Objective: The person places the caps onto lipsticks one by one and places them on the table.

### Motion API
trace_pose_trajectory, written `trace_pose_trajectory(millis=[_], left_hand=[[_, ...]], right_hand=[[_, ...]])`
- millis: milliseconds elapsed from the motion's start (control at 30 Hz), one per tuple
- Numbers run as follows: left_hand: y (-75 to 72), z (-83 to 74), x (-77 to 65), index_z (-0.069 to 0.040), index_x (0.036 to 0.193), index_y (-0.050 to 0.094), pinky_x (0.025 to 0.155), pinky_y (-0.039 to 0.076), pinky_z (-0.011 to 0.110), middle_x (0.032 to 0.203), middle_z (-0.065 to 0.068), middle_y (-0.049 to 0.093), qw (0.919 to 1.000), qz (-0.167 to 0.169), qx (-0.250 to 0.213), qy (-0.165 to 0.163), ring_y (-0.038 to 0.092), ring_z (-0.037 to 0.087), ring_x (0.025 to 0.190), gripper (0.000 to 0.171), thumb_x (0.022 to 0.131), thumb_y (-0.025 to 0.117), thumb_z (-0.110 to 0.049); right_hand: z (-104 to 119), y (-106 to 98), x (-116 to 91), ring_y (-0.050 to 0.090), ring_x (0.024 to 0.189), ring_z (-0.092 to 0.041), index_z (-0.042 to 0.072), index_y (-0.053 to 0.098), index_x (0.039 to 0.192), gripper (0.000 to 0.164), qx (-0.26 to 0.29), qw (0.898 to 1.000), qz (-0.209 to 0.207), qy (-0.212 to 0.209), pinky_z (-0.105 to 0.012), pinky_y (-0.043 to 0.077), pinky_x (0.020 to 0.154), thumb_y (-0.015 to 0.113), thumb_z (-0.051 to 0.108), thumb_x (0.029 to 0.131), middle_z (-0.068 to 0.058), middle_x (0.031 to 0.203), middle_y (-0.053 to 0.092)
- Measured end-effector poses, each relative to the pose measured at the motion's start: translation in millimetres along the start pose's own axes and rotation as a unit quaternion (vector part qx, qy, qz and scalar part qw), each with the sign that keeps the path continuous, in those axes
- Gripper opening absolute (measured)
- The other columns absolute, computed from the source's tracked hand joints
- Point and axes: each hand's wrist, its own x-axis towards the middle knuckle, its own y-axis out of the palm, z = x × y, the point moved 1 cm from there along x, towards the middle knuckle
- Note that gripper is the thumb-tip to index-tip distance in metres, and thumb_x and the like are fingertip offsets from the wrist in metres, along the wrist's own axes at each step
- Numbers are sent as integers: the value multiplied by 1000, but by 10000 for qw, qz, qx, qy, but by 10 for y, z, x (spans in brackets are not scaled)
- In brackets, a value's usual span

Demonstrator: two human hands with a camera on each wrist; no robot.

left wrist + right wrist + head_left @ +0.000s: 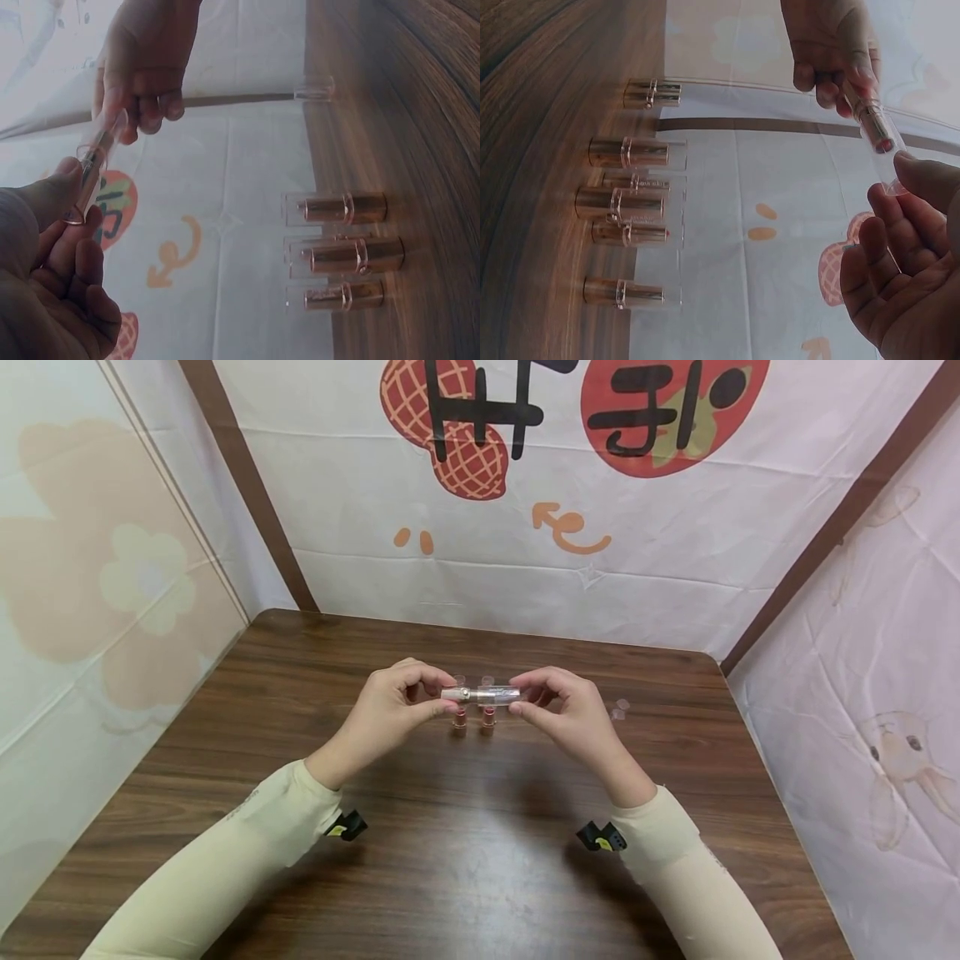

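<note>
My left hand [386, 697] pinches the metallic base of a lipstick [455, 694] between thumb and fingers, holding it sideways above the table. From the other side my right hand [566, 700] pinches the end of a clear cap [498, 695]. The cap surrounds the lipstick's inner tube, as the right wrist view shows, with a reddish tip inside the clear wall [885, 144]. Below and behind the hands, upright lipsticks [488, 719] with rose-gold bases stand on the table; the held lipstick partly hides them in the head view.
The brown wooden table [480, 860] ends at printed cloth walls [510, 585] at the back and sides. Small clear caps [619, 708] stand to the right of my right hand. Several lipsticks [626, 152] stand close together, clear covers showing over their tops.
</note>
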Motion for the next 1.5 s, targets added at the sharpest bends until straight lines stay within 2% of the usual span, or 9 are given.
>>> trace_pose_trajectory(millis=[367, 533, 700, 867, 1033, 1233, 1367, 1500], left_hand=[[47, -52, 16, -24, 99, 79, 59, 38, 25, 87, -9, 66, 9999, 19, 25, 109, 51, 15, 71, 27, 76, 91, -22], [48, -75, 22, -25, 98, 78, 59, 38, 25, 87, -9, 67, 10000, 0, -26, 71, 51, 16, 71, 25, 76, 91, -27], [60, -90, 16, -21, 98, 78, 57, 37, 24, 88, -6, 68, 9999, -65, -142, 40, 50, 17, 69, 25, 76, 91, -25], [66, -97, 5, -19, 99, 78, 56, 36, 24, 87, -3, 68, 9996, -61, -268, -26, 48, 19, 67, 26, 77, 90, -25], [80, -65, -19, -23, 102, 74, 56, 37, 25, 91, -6, 69, 9996, 213, -129, -163, 48, 19, 66, 25, 81, 88, -27], [98, -21, -56, -29, 104, 72, 64, 39, 28, 97, -10, 68, 9976, 595, 214, -279, 52, 22, 75, 27, 82, 88, -27], [66, 29, -69, -30, 108, 71, 64, 42, 29, 102, -12, 69, 9964, 655, 324, -441, 53, 22, 76, 30, 83, 87, -32], [8, 120, -100, -29, 110, 70, 61, 43, 28, 102, -9, 71, 9957, 597, 394, -589, 54, 21, 70, 30, 85, 86, -30]], right_hand=[[13, 62, 1, 64, 84, -13, 19, 76, 110, 24, -35, 9999, -27, -96, -28, 55, 75, 84, 21, 87, 5, 95, 71], [29, 69, 5, 64, 84, -14, 19, 76, 110, 24, 60, 9999, -80, -123, -29, 56, 75, 84, 21, 87, 6, 93, 70], [61, 75, 24, 64, 83, -14, 18, 77, 108, 23, 84, 9997, -146, -161, -32, 56, 74, 84, 19, 87, 7, 96, 71], [90, 76, 43, 64, 83, -14, 18, 77, 109, 23, 153, 9996, -179, -159, -29, 56, 72, 84, 19, 87, 7, 97, 71], [115, 82, 54, 65, 86, -14, 16, 75, 111, 26, 276, 9991, -183, -260, -32, 57, 75, 84, 17, 87, 5, 100, 70], [149, 79, 72, 63, 88, -14, 14, 74, 110, 24, 274, 9982, -159, -500, -40, 56, 78, 83, 15, 88, 4, 101, 69], [163, 45, 101, 62, 89, -15, 14, 74, 111, 23, 47, 9979, -194, -613, -40, 55, 78, 82, 17, 89, 4, 103, 70], [154, -2, 122, 63, 90, -17, 13, 75, 111, 23, -256, 9971, -231, -675, -39, 55, 79, 82, 16, 89, 2, 104, 71]])
